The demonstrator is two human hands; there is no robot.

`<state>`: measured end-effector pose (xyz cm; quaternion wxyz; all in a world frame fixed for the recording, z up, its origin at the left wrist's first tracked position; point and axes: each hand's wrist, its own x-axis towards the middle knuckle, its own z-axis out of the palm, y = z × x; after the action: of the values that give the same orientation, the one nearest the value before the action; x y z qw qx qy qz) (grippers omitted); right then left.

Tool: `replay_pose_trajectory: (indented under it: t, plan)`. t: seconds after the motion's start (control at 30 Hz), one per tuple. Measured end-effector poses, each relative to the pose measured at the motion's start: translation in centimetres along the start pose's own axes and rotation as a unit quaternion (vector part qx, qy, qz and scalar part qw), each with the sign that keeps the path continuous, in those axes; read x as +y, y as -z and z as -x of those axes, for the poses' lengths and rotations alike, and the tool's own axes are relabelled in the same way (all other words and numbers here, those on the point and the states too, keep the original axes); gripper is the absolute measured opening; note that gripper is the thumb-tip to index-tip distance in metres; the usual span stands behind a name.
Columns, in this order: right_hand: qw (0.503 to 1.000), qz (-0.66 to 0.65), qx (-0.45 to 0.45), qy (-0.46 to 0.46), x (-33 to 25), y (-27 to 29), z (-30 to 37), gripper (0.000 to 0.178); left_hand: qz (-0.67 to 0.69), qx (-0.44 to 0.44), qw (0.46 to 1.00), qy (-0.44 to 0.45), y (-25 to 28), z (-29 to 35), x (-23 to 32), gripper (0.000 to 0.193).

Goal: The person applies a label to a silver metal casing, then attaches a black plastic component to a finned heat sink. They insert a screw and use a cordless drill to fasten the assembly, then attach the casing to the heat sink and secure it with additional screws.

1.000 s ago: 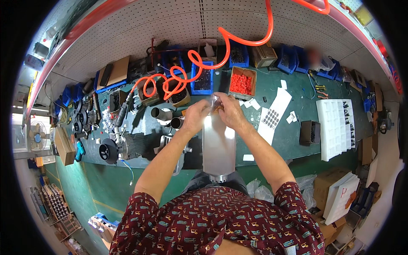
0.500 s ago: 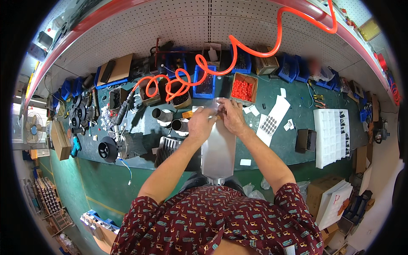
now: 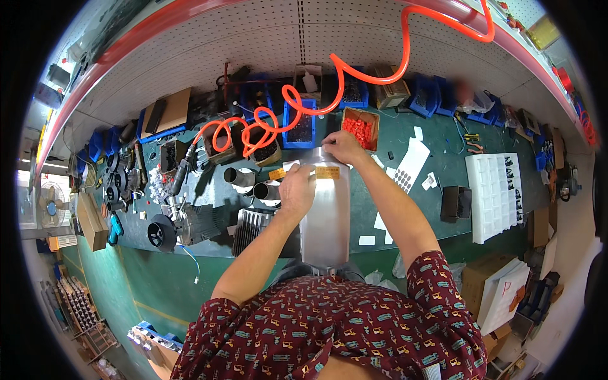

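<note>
A long silver metal housing (image 3: 325,221) lies lengthwise in front of me, its near end close to my lap. An orange-yellow label (image 3: 328,172) sits flat across its upper part. Beside that label, at the housing's left edge, my left hand (image 3: 297,190) is closed with curled fingers; what is in them, if anything, is hidden. My right hand (image 3: 347,148) is at the far end of the housing, fingertips pinched together at its edge. Whatever they pinch is too small to make out. Another orange label (image 3: 277,173) lies left of the housing, near two short black tubes.
A finned metal part (image 3: 252,229) lies left of the housing, a motor unit with a black fan (image 3: 162,232) farther left. A box of red pieces (image 3: 360,128) and a white dotted sheet (image 3: 410,166) are to the right. A coiled orange hose (image 3: 339,69) hangs overhead.
My hands have parted: the right moved to the housing's far end, the left drew back slightly toward me. The label on the housing is now uncovered.
</note>
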<state>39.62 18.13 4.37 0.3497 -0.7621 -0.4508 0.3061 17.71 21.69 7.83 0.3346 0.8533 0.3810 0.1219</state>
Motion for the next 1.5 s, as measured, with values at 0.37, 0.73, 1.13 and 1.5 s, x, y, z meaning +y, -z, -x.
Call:
replay_pose_trajectory:
  t: [0.37,0.73,1.13,1.5]
  plan:
    - [0.999,0.025,-0.030,-0.023,0.3,0.0,-0.7,0.026,0.068,-0.063,0.996,-0.009,0.3,-1.9,0.1,0.020]
    - [0.999,0.040,-0.012,-0.021,1.1,-0.6,-0.5,0.023,0.114,-0.084,0.990,-0.011,-0.5,-1.9,0.3,0.026]
    - [0.996,-0.043,0.076,0.014,0.6,0.3,1.3,0.029,0.407,-0.106,0.904,0.074,3.1,0.7,2.7,0.038]
    - [0.896,-0.396,0.117,-0.164,-5.5,-0.9,14.8,0.024,0.396,-0.129,0.904,0.101,3.5,0.4,-0.1,0.039]
